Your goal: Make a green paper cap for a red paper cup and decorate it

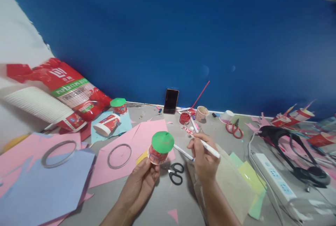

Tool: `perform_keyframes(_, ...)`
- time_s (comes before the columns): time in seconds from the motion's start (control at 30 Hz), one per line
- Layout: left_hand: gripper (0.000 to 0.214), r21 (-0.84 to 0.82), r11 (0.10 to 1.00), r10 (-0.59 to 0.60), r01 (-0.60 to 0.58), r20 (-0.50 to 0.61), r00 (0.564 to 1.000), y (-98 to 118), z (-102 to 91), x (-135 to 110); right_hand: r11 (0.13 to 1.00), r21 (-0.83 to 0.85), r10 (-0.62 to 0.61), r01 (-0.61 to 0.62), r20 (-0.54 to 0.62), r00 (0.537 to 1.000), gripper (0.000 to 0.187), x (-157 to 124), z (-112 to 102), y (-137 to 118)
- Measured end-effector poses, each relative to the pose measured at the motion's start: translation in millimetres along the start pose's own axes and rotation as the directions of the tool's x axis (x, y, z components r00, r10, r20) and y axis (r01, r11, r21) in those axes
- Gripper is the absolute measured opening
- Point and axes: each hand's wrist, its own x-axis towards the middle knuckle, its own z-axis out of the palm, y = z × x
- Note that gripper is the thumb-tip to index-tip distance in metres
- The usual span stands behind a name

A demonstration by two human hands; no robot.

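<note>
A small red patterned paper cup (pixel 156 156) with a round green paper top (pixel 162 142) is held at its base by my left hand (pixel 146 175), whose thumb and fingers are closed on it. In my right hand (pixel 203 154) is a white marker (pixel 209 148), gripped like a pen. Its red-and-white tip end points up and left toward the cup, apart from the green top. Black-handled scissors (pixel 176 174) lie on the table between my hands. Beside them a second white marker (pixel 183 152) rests on the surface.
Left are pink sheets (pixel 149 128), a blue sheet (pixel 57 184), tape rings (pixel 119 156), stacked paper cups (pixel 39 105) and a red cup bag (pixel 76 89). A phone (pixel 171 100) leans against the blue partition (pixel 168 37). Red scissors (pixel 234 129) and a power strip (pixel 275 177) are right.
</note>
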Motion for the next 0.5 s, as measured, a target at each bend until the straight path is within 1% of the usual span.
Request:
perform_keyframes(0.13, 0.006, -0.028, 0.998, 0.05, -0.05, 0.011, 0.999, 1.9, 7.3, -3.9, 0.991, -0.115, 0.083, -0.067, 0.137, 0.987, 0.018, 2.9, 7.7, 11.5)
perform_keyframes(0.2, 0.009, -0.032, 0.997, 0.072, -0.072, 0.016, 0.997, 2.2, 9.8, -5.6, 0.982, -0.164, 0.129, -0.096, 0.207, 0.97, 0.016, 1.3, 12.6, 14.5)
perform_keyframes(0.27, 0.014, -0.027, 0.996, 0.085, -0.086, -0.009, 0.996, 1.9, 10.2, -6.1, 0.975, -0.159, 0.195, -0.156, 0.27, 0.943, 0.016, -2.7, 18.9, 15.0)
perform_keyframes(0.37, 0.017, -0.02, 0.995, 0.1, -0.101, -0.034, 0.994, 0.8, 8.1, -5.2, 0.944, -0.044, 0.32, -0.327, 0.354, 0.879, 0.02, -12.3, 29.6, 12.9)
perform_keyframes(0.43, 0.015, -0.016, 0.994, 0.106, -0.106, 0.009, 0.994, -0.1, 6.3, -4.5, 0.884, 0.07, 0.399, -0.463, 0.403, 0.824, 0.025, -19.4, 36.2, 11.7)
perform_keyframes(0.5, 0.015, -0.005, 0.995, 0.103, -0.103, 0.083, 0.991, -1.2, 4.7, -4.2, 0.792, 0.185, 0.463, -0.581, 0.438, 0.771, 0.032, -25.6, 41.5, 11.7)
